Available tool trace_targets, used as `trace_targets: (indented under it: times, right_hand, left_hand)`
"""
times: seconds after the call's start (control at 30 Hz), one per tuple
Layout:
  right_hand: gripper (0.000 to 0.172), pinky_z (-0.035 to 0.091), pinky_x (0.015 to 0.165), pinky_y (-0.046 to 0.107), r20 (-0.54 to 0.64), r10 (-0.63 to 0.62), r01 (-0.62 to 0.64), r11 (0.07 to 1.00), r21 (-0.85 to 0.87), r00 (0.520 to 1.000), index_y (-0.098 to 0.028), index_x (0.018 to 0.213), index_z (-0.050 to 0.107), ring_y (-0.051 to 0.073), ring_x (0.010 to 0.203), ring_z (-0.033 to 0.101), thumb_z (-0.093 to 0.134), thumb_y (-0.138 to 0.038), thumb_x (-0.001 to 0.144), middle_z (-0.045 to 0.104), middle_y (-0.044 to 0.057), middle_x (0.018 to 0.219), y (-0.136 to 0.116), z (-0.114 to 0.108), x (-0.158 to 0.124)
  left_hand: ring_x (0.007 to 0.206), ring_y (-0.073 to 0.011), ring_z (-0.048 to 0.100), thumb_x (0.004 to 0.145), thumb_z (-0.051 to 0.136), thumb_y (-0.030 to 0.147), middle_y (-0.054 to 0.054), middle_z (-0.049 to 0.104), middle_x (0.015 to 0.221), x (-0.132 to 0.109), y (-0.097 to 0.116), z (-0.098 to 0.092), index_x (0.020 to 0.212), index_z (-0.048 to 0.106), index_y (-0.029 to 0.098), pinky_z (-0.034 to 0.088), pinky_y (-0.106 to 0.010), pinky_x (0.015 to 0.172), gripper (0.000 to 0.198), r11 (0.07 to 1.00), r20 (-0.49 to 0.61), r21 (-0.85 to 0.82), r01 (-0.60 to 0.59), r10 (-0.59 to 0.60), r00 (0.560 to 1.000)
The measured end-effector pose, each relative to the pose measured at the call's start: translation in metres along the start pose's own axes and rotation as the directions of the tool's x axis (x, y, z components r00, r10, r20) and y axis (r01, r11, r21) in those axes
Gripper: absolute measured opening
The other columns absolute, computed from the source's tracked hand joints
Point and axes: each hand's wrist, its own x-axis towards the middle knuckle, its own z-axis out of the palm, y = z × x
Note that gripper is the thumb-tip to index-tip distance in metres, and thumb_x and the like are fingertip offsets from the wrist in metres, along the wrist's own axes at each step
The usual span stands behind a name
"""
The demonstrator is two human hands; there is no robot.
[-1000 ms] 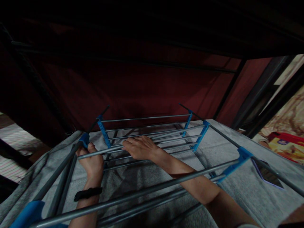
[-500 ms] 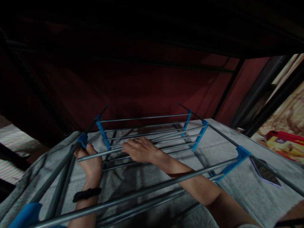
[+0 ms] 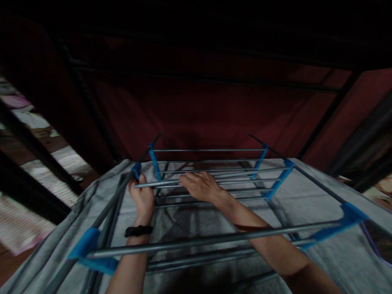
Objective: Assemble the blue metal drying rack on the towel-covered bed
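Observation:
A rack of grey metal tubes (image 3: pixel 226 236) and blue plastic brackets (image 3: pixel 278 179) lies across a grey blanket (image 3: pixel 318 261). My right hand (image 3: pixel 199 186) is closed over a grey tube (image 3: pixel 165 183) in the middle of the rack. This tube's left end passes in front of my left hand (image 3: pixel 142 197) and looks free of the bracket. My left hand is closed at the blue bracket (image 3: pixel 136 167) on the left side rail, thumb up beside the tube end. Its fingers are partly hidden behind the bracket and tube. A black band (image 3: pixel 138 231) circles my left wrist.
Dark red cloth (image 3: pixel 214 110) hangs behind the rack between dark frame posts. A purple-edged phone (image 3: pixel 376 245) lies on the blanket at the right edge. Striped cloth (image 3: pixel 27 212) lies lower down at the far left, beyond dark bars (image 3: pixel 33 188).
The view has swung left, so rack and hands appear further right. Both hands keep their places on the rack, and the tube's left end still sits beside my left thumb.

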Motion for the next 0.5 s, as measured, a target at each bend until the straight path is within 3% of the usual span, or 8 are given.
trace_targets:
  times: [0.2, 0.33, 0.5]
  right_hand:
    - [0.039, 0.042, 0.070, 0.028, 0.059, 0.025, -0.024, 1.000, -0.020, 0.998, -0.026, 0.121, 0.059, 0.018, 0.093, 0.063, 0.026, -0.038, 0.102, 0.067, 0.006, 0.107, 0.004, 0.004, 0.001]
    - [0.044, 0.043, 0.073, 0.028, 0.092, 0.001, 0.003, 0.999, -0.050, 0.996, -0.034, 0.143, 0.040, 0.019, 0.096, 0.062, 0.029, -0.029, 0.101, 0.065, 0.006, 0.113, 0.008, 0.002, 0.003]
    - [0.053, 0.043, 0.075, 0.028, 0.127, 0.028, -0.020, 0.998, -0.065, 0.992, -0.037, 0.150, 0.027, 0.018, 0.098, 0.062, 0.029, -0.022, 0.100, 0.065, 0.004, 0.113, 0.016, 0.001, 0.013]
  left_hand:
    - [0.125, -0.0259, 0.051, 0.091, 0.047, 0.032, -0.015, 0.062, 0.124, -0.003, 0.003, -0.003, 0.115, 0.061, 0.014, 0.035, -0.041, 0.111, 0.033, 0.995, 0.000, -0.034, -0.099, 0.099, 0.995]
    - [0.134, -0.0232, 0.043, 0.091, 0.048, 0.030, -0.011, 0.058, 0.133, -0.003, 0.000, -0.005, 0.125, 0.058, 0.019, 0.031, -0.037, 0.115, 0.038, 0.986, 0.024, -0.098, -0.135, 0.138, 0.990]
    - [0.135, -0.0217, 0.043, 0.092, 0.045, 0.029, -0.010, 0.056, 0.136, -0.003, 0.000, -0.004, 0.129, 0.056, 0.019, 0.031, -0.036, 0.115, 0.040, 0.985, 0.016, -0.105, -0.136, 0.138, 0.990]
